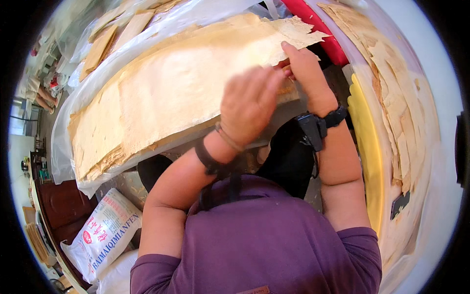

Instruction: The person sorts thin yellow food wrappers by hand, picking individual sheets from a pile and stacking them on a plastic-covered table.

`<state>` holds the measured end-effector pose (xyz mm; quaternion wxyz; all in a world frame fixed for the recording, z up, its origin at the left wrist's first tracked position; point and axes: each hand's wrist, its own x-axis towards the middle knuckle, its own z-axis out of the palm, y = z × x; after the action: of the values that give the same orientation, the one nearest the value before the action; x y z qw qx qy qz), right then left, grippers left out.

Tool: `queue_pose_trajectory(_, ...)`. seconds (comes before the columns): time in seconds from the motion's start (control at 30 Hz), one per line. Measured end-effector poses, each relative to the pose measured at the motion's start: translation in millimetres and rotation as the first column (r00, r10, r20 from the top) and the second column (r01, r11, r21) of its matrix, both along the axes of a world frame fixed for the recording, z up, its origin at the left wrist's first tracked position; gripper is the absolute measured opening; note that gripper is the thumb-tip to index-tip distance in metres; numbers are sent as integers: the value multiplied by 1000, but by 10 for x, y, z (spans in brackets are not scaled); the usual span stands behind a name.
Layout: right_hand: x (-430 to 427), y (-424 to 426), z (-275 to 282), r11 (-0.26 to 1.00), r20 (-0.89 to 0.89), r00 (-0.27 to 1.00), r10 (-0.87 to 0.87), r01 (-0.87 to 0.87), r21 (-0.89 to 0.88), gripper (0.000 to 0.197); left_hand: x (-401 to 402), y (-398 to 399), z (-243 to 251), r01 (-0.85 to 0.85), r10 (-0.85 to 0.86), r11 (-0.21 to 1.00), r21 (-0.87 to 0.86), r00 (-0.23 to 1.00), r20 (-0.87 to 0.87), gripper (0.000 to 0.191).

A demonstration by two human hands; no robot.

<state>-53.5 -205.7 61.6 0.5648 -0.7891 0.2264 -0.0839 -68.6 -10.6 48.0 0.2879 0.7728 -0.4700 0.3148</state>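
Note:
A long stack of thin, tan, brittle-looking sheets [165, 88] lies before me on clear plastic. Its right end is ragged and torn. My right hand [306, 70] grips the near right edge of the top sheet, thumb on the upper face and fingers curled beneath. Blurred by motion, my left hand [249, 103] is held flat over the stack's near edge, its fingertips close to my right fingers. Whether it touches the sheet cannot be told. A dark wristband with a black device [312, 128] is on my right wrist.
More ragged tan sheets [396, 110] lie to the right, with a phone [400, 205] beside them. Flat tan pieces [99, 49] rest at upper left. A printed white sack [106, 231] stands lower left. Yellow padding [363, 147] borders my right side. Another person's legs [46, 97] show far left.

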Motion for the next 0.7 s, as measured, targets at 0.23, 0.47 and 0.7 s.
queue_pose_trajectory(0.23, -310, 328, 103, 814, 97, 994, 47, 18, -580, 55, 708, -245, -142, -37, 117, 982, 183, 885, -450, 20)
queue_pose_trajectory(0.47, -300, 293, -229, 696, -68, 995, -67, -2, -718, 33, 979, -295, -767, -289, -112, 917, -276, 476, -872, 22)
queue_pose_trajectory(0.7, 51, 339, -694, 697, 268, 947, 177, 71, -713, 19, 1067, -156, -549, -318, 51, 895, -312, 769, -637, 24)
